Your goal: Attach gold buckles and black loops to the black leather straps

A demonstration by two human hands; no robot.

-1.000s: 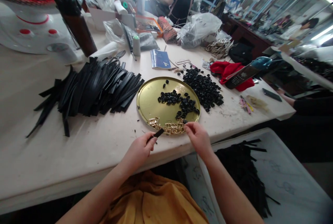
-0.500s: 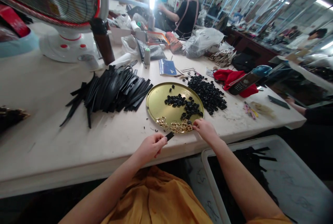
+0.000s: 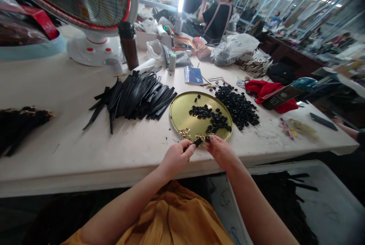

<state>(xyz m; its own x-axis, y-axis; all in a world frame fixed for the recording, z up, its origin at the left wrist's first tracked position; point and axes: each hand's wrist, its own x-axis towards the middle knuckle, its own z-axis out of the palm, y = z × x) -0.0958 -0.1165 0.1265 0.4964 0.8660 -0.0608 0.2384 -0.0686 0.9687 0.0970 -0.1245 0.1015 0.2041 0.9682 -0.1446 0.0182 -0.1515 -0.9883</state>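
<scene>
My left hand point(image 3: 177, 157) pinches a short black strap point(image 3: 197, 143) at the table's front edge, its end pointing right. My right hand point(image 3: 219, 150) is closed just beside it, fingertips meeting the strap's end over the near rim of a round gold tray point(image 3: 182, 114); a small piece may be in its fingers, too small to name. On the tray lie gold metal buckles point(image 3: 186, 133) near the front and small black loops point(image 3: 212, 116) toward the right.
A pile of black straps point(image 3: 137, 95) lies left of the tray, a heap of black loops point(image 3: 237, 104) right of it. A fan point(image 3: 85, 5), dark bottle point(image 3: 129, 46), blue booklet point(image 3: 193, 75), red cloth point(image 3: 268, 89) stand behind. A white bin point(image 3: 336, 207) sits below right. Another person works at the far end.
The view has tilted up and shifted. My two hands have come together at the tray's near rim; the right hand left the buckles and now meets the strap's end.
</scene>
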